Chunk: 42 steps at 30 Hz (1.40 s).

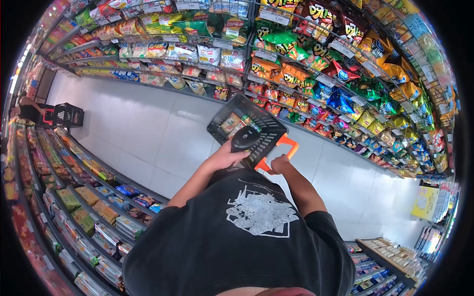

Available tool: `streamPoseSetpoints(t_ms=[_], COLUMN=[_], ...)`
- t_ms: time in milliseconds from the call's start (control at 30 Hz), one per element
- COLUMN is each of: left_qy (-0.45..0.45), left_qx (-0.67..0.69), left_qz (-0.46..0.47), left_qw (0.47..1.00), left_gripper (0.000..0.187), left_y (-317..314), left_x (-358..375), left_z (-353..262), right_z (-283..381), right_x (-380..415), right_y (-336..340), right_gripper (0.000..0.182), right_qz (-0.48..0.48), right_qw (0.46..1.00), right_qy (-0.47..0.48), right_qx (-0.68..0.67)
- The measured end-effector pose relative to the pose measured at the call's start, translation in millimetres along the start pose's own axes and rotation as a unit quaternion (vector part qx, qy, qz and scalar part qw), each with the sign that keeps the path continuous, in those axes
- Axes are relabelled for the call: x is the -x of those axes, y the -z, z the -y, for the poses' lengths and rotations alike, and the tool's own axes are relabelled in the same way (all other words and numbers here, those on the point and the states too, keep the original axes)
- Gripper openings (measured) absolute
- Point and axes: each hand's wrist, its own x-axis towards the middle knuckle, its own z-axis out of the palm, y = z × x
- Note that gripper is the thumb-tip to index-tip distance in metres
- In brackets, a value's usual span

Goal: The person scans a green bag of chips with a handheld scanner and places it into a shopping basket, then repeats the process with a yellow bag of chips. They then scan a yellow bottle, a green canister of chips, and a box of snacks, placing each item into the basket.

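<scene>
My left hand [226,157] is closed around the near end of a smooth, black, rounded object [245,137], whose kind does not show. This object overlaps the inside of a dark grey shopping basket cart [217,118] in front of me. Several colourful packages [231,124] lie in the basket, partly covered by the black object. At the cart's near side is an orange push handle [294,147]. My right hand [280,163] is wrapped around the lower part of that handle, close to my body.
Beyond the cart runs a long snack shelf [291,74] full of bagged chips. Packaged goods fill another shelf [94,202] to my left. Down the pale tiled aisle [148,123], a person [27,107] stands by another black basket cart [68,115]. A yellow sign [425,202] stands far right.
</scene>
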Motion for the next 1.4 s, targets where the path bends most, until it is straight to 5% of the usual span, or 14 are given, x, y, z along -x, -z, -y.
streamPoseSetpoints(t_ms=[267, 467, 900, 1400], left_qy=[-0.039, -0.040, -0.037, 0.061], left_qx=[-0.003, 0.069, 0.053, -0.009], left_qz=[-0.047, -0.107, -0.103, -0.040], left_qw=[0.998, 0.991, 0.993, 0.997], left_gripper=[0.013, 0.010, 0.015, 0.008], left_y=[-26, -41, -55, -52], left_x=[28, 46, 33, 17], left_z=[34, 76, 51, 28], right_z=[-42, -25, -33, 23], right_x=[33, 62, 72, 78], right_y=[-67, -56, -132, -107], right_gripper=[0.059, 0.062, 0.065, 0.061], right_qz=[-0.012, -0.040, -0.032, 0.001], right_qw=[0.997, 0.995, 0.993, 0.945], right_qy=[-0.008, -0.017, -0.061, -0.153], right_qx=[-0.071, -0.089, -0.093, -0.287])
